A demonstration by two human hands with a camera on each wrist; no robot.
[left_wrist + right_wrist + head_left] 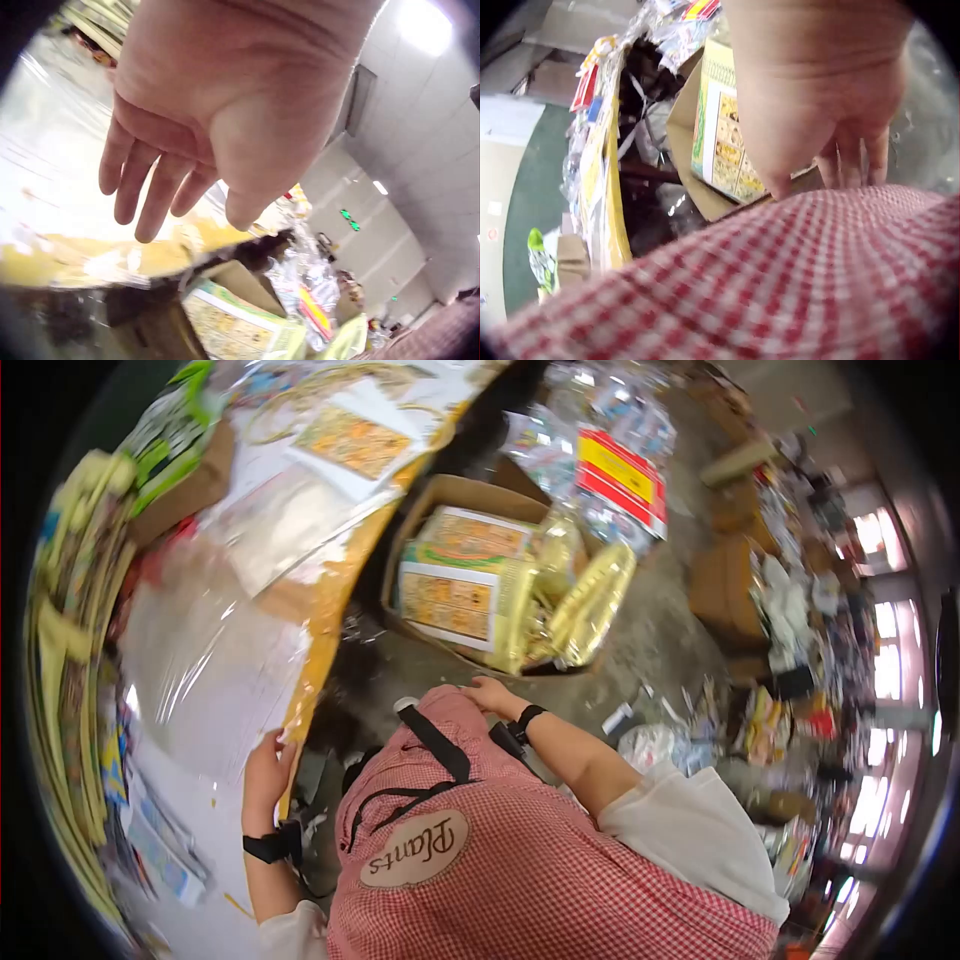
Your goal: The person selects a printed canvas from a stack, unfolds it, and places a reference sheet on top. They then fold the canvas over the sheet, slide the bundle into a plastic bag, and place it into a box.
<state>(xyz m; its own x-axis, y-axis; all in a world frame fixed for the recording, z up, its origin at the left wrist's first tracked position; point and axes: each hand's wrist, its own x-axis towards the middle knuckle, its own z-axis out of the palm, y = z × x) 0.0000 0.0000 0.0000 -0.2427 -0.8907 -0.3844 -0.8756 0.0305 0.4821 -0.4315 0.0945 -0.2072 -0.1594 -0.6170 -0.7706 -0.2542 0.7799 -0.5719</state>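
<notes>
My left hand (266, 772) is at the yellow edge of the white table (225, 780), beside a clear plastic sheet (215, 660). In the left wrist view its fingers (154, 195) hang loose and slightly spread, with nothing in the palm. The right hand (490, 695) rests at the red checked apron (560, 830), over what looks like a knee. Its fingertips are hidden behind the cloth in the right wrist view. Just beyond it stands an open cardboard box (455, 488) holding packs with printed food pictures (447, 605) and shiny yellow plastic packs (595, 605).
A stack of folded yellowish bags (65, 660) lines the table's far left side. Picture sheets (355, 442) and a green bag (172, 445) lie toward the table's back. Behind the box are clear plastic bundles and a red and yellow pack (620, 478). Cartons (728, 590) and scraps are on the floor to the right.
</notes>
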